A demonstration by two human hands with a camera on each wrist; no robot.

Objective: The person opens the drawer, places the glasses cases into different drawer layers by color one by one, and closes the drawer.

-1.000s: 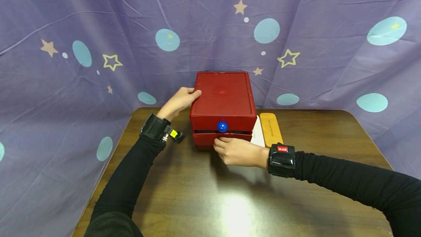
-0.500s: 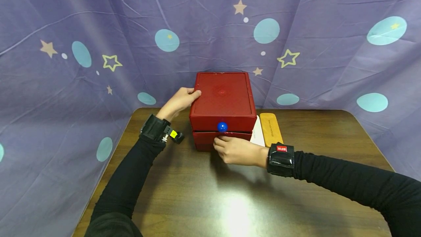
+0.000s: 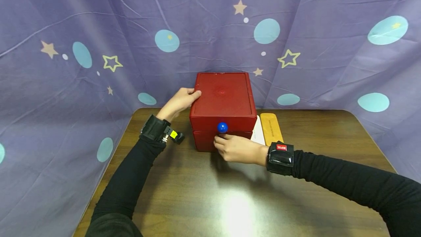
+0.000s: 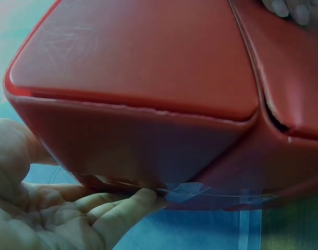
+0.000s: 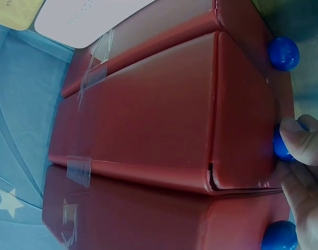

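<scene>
A red box (image 3: pixel 223 98) with drawers and blue knobs stands at the back of the wooden table (image 3: pixel 230 200). My left hand (image 3: pixel 180 100) rests against the box's left side, thumb on the top edge; in the left wrist view its fingers (image 4: pixel 122 208) lie fairly straight along the box (image 4: pixel 148 78). My right hand (image 3: pixel 235 149) is at the lower drawer's front, just under the upper blue knob (image 3: pixel 222 127). In the right wrist view its fingers (image 5: pixel 300 140) are curled over a blue knob (image 5: pixel 280 147) of the box (image 5: pixel 148 120). The lower drawer sits flush with the box.
A white flat case (image 3: pixel 258 134) and a tan flat case (image 3: pixel 270 129) lie on the table right of the box. A purple curtain (image 3: pixel 98 28) with stars and dots hangs behind and to the sides. Two more blue knobs (image 5: pixel 283 53) show in the right wrist view.
The lower drawer, slightly out a second ago, has gone in until flush, with my right hand moving toward the box. The left hand has stayed put.
</scene>
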